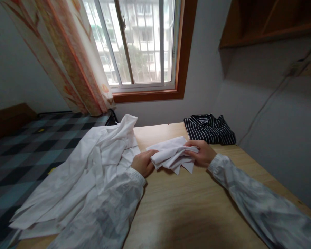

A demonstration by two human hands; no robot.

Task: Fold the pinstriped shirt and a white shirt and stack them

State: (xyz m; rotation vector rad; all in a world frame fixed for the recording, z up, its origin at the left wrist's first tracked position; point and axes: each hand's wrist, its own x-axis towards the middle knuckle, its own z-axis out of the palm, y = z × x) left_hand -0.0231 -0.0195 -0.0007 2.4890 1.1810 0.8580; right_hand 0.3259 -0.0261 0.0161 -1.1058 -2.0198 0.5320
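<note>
A bunched white garment [171, 152] is held between my two hands over the wooden table. Its folded edge faces up, and pointed corners of cloth hang toward me. My left hand [145, 162] is closed on its left end, the thumb on top. On the right end, my right hand [200, 153] pinches the cloth with thumb and fingers. What kind of garment it is, I cannot tell. Just left of my left hand lies a larger, loosely spread white garment [93, 173]. Behind my right hand rests a folded black-and-white striped shirt [209, 128], collar upward.
The wooden table [186, 207] borders a bed with a dark checked cover [12, 155] on the left. A patterned curtain [75, 62] hangs beside the window [142, 45]. At upper right are a wooden shelf [269, 34] and a cable [261, 107] along the wall.
</note>
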